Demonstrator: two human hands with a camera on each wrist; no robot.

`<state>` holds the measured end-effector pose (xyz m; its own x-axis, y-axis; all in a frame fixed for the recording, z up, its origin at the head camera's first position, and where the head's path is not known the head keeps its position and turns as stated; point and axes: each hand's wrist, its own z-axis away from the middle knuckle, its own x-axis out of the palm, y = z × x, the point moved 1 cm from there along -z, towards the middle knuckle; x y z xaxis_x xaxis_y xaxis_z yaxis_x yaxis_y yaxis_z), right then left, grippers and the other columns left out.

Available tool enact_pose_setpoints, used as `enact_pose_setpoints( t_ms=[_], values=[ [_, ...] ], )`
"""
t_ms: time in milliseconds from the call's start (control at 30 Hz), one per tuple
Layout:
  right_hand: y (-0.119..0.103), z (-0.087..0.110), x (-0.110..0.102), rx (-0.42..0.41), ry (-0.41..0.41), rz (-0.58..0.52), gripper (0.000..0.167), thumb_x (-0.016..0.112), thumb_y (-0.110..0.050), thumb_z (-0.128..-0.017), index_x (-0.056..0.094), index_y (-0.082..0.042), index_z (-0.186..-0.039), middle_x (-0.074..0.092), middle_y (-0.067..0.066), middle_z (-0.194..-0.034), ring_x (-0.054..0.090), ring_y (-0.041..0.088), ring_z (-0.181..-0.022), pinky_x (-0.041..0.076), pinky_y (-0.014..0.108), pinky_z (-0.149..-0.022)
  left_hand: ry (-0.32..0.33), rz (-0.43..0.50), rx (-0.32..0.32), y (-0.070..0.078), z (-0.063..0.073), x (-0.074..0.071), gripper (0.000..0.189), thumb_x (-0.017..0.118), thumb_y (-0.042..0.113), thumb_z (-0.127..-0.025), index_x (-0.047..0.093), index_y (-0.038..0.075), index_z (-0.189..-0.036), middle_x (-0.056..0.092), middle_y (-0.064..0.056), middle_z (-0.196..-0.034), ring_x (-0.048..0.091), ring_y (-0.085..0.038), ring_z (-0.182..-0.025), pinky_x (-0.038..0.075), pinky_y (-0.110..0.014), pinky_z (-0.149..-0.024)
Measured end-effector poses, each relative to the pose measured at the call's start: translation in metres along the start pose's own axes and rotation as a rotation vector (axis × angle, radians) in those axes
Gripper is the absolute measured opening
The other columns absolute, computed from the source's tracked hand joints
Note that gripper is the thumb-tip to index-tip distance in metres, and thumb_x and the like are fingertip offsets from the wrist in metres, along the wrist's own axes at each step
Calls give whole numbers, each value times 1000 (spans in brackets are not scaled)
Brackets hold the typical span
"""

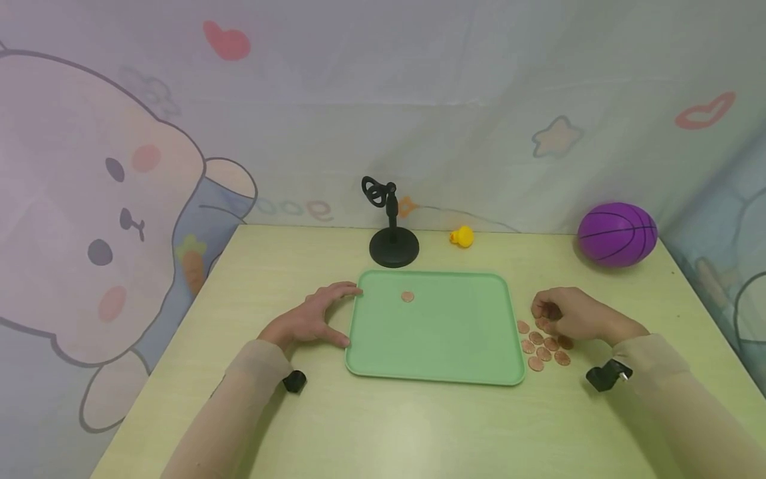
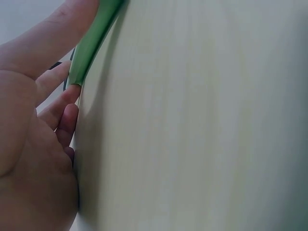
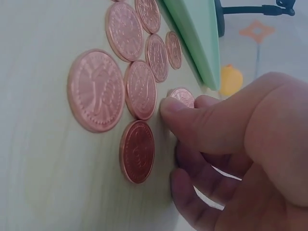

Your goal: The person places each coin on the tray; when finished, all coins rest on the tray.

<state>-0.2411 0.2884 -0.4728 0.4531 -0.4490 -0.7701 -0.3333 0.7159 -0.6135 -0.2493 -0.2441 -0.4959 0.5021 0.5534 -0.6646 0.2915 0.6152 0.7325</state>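
With fingers and thumb spread, my left hand [image 1: 312, 318] touches the left rim of a light green rectangular tray [image 1: 437, 339]. One copper coin [image 1: 407, 297] lies in the tray near its far left part. To the tray's right, my right hand [image 1: 571, 313] is low over the table with its fingers curled. Between thumb and forefinger it pinches a copper coin [image 3: 182, 96], partly hidden by the thumb in the right wrist view. Several more copper coins [image 3: 96, 90] lie flat in a loose cluster beside that hand, near the tray's right edge.
Behind the tray stands a small black stand [image 1: 393, 247] with a round base. A yellow toy [image 1: 463, 237] sits to its right, and a purple ball [image 1: 618, 235] rests at the far right corner. A printed cloth [image 1: 359, 120] hangs along the table's back edge.
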Motion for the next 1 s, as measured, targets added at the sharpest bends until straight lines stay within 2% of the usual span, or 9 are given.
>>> enact_pose_setpoints(
  t_ms=[167, 333, 633, 1000],
  values=[
    [-2, 2, 2, 4, -20, -70, 24, 64, 15, -87, 61, -9, -92, 59, 1, -78, 58, 14, -53, 51, 27, -51, 3, 0, -5, -2, -1, 0, 100, 98, 36, -72, 46, 29, -157, 29, -2, -171, 18, -36, -158, 5, -66, -124],
    [-3, 4, 1, -46, -1, -25, 19, 69, 8, -92, 63, -9, -93, 61, -2, -76, 59, 12, -53, 52, 26, -55, 0, 2, -3, -4, -2, 0, 101, 98, 37, -72, 45, 29, -158, 28, -2, -171, 17, -36, -158, 6, -66, -124],
    [-5, 9, -4, -80, 64, 60, 16, 74, 2, -92, 73, -14, -97, 70, -5, -89, 67, 9, -81, 57, 28, -73, 1, -6, 2, -5, -3, 0, 101, 98, 37, -72, 45, 29, -158, 28, -3, -171, 18, -36, -158, 7, -66, -124],
    [-4, 13, -6, -72, 69, 35, 13, 76, -5, -95, 77, -6, -108, 74, 0, -97, 70, 11, -83, 58, 26, -71, 2, 4, -2, -5, -2, 1, 102, 99, 38, -71, 46, 30, -157, 29, -1, -171, 18, -35, -158, 8, -66, -124]
  ],
)
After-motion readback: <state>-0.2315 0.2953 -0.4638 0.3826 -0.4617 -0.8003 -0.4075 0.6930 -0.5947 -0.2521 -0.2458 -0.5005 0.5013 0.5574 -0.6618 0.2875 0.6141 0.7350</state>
